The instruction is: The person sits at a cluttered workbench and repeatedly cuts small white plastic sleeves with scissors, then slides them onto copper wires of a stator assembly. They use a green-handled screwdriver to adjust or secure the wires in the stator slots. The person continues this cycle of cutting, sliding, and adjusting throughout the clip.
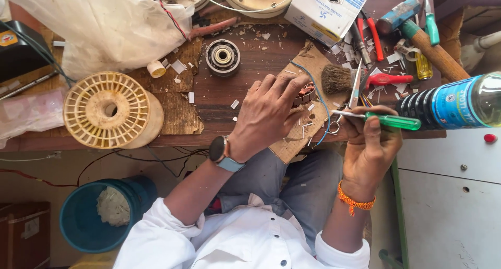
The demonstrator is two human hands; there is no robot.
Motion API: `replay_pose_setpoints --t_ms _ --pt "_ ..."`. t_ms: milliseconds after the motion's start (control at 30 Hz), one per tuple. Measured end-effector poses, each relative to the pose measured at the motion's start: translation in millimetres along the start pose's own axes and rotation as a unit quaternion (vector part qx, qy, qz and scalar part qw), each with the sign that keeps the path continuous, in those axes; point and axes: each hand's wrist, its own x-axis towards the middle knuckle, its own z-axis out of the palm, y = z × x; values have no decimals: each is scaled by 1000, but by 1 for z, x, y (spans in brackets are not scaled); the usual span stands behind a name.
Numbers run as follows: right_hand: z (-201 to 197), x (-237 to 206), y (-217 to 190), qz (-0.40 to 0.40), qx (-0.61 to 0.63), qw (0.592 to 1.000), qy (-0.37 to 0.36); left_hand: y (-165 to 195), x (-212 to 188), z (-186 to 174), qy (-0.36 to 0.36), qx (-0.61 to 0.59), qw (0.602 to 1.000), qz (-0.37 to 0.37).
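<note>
My left hand (267,112) rests on the wooden workbench (245,75) and grips a small round wound stator (305,94) with copper coils, mostly hidden under my fingers. My right hand (368,143) holds a green-handled screwdriver (389,121) whose metal shaft points left toward the stator. A thin blue wire (322,104) curves down from the stator across a piece of cardboard (308,123). A watch sits on my left wrist, an orange thread band on my right.
A cream plastic spool (107,109) lies at the left, a bearing ring (223,56) behind my left hand. A brush (336,79), red pliers (386,80), a hammer (417,31), a white box (326,8) and a dark bottle (449,103) crowd the right. A blue bucket (102,214) stands below.
</note>
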Motion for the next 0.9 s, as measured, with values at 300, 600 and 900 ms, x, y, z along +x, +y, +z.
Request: replay_pose_setpoints --t_ms 300,600,900 --pt "-1 -10 9 -20 -61 997 -34 -17 -1 -2 68 -18 997 10" --pt "-9 39 25 217 -469 849 -112 -28 18 -8 52 -47 995 68" --pt "-49 21 24 -61 -434 898 46 -36 7 -7 5 -73 996 52"
